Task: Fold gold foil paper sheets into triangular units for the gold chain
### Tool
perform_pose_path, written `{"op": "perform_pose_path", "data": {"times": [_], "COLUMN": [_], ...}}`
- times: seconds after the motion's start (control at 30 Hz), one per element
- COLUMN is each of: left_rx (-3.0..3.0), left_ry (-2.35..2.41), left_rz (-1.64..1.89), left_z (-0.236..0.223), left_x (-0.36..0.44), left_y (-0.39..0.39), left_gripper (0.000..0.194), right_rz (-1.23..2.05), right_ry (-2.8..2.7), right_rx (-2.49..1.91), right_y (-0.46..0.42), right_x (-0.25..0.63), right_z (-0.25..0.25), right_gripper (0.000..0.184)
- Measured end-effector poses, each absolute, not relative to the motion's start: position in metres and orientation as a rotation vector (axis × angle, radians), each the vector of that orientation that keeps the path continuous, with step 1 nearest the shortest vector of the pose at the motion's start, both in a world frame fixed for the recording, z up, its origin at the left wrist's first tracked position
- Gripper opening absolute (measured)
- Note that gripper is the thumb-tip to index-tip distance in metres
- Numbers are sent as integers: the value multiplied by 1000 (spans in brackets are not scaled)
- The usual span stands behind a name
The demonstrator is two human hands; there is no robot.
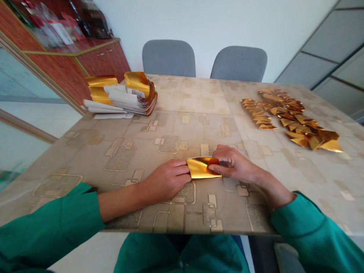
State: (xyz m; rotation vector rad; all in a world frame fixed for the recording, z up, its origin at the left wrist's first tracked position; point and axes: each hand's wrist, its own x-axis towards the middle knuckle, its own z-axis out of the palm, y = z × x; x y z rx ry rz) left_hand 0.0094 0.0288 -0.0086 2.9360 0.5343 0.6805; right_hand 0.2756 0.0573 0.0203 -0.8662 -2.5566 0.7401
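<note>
At the far left a reddish wooden cabinet (104,58) stands beyond the desk (182,125), with blurred items on its top. On the desk's far left part lies a stack of gold sheets (129,103), their pale backs showing and some gold ends curling up. Nearer, a green sleeve leads to the left hand (167,180), whose grip lies low over the desk, fingers close together, their tips touching the left end of a folded gold paper (199,170); its thumb is hidden, so I cannot tell whether this grip is closed on the paper or only steadying it. The gold paper lies between the two hands, near the desk's front edge, its long side running across. At its right end the grip of the right hand (231,163) is closed on it, the thumb pressing on the upper face where the paper curls, fingers bent behind. Beyond, two grey chairs stand against the far side. Farther right, well apart from both hands, folded gold pieces (307,127) lie in overlapping rows on the desk.
</note>
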Motion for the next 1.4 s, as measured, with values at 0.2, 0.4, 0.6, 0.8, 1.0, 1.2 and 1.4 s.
{"op": "perform_pose_path", "data": {"times": [0.2, 0.4, 0.6, 0.8, 1.0, 1.2, 1.4], "left_rx": [2990, 2957, 2931, 2890, 2867, 2862, 2884], "left_ry": [607, 697, 658, 673, 685, 716, 730], "left_rz": [791, 820, 367, 294, 308, 327, 309], "left_z": [-9, 2, -9, -12, -11, -12, -11], "left_x": [3, 6, 12, 11, 12, 12, 11], "left_y": [25, 8, -2, -2, -2, -3, -4], "left_gripper": [30, 30, 76, 78, 75, 76, 75], "right_rz": [634, 547, 586, 578, 476, 410, 349], "right_ry": [-2530, -2541, -2526, -2432, -2362, -2363, -2391], "right_rx": [-1078, -1145, -1185, -1333, -1421, -1457, -1463], "right_y": [60, 57, 56, 53, 50, 49, 50], "right_x": [275, 273, 273, 267, 263, 261, 260], "right_z": [14, 11, 13, 12, 5, 3, 2], "right_gripper": [18, 14, 18, 29, 8, 18, 17]}}
